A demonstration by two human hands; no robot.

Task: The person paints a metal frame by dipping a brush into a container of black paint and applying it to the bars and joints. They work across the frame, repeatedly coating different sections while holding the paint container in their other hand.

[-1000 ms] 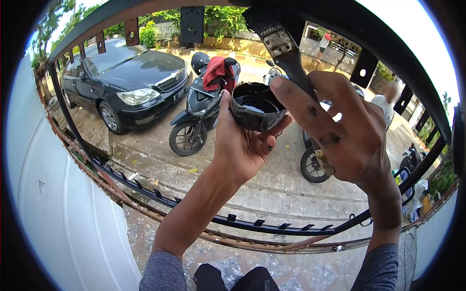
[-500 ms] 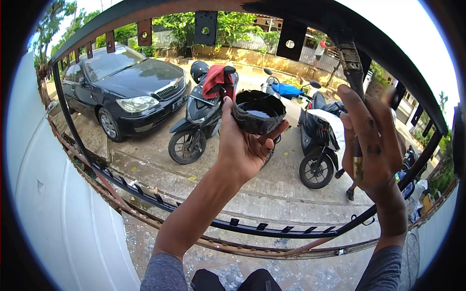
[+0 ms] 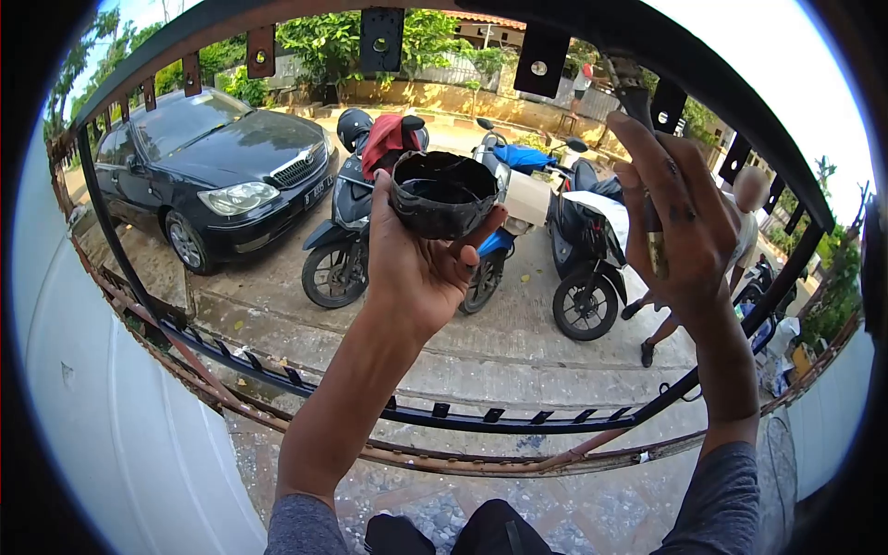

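My left hand (image 3: 407, 282) is closed around the underside of a small dark bowl (image 3: 437, 222) with black paint inside, held up at mid-view. In my right hand (image 3: 689, 217) is a paintbrush (image 3: 633, 98), its handle running down through the fingers and its bristle end pointing up. The brush head overlaps the black upper bar (image 3: 731, 79) of a metal frame. That bar is black on the right and reddish-brown toward the left, with drilled tabs (image 3: 538, 69) hanging from it.
Beyond the frame stand a black car (image 3: 245, 166) and several motorbikes (image 3: 338, 250). A person (image 3: 747, 217) walks at the right, and another person (image 3: 582, 83) is farther off. The frame's lower rail (image 3: 481, 424) crosses in front of my knees. A white panel (image 3: 102, 370) borders the left.
My left hand and the bowl have moved left. My right hand and the brush have shifted slightly left too, as the view turned a little. The walking person at the right shows more.
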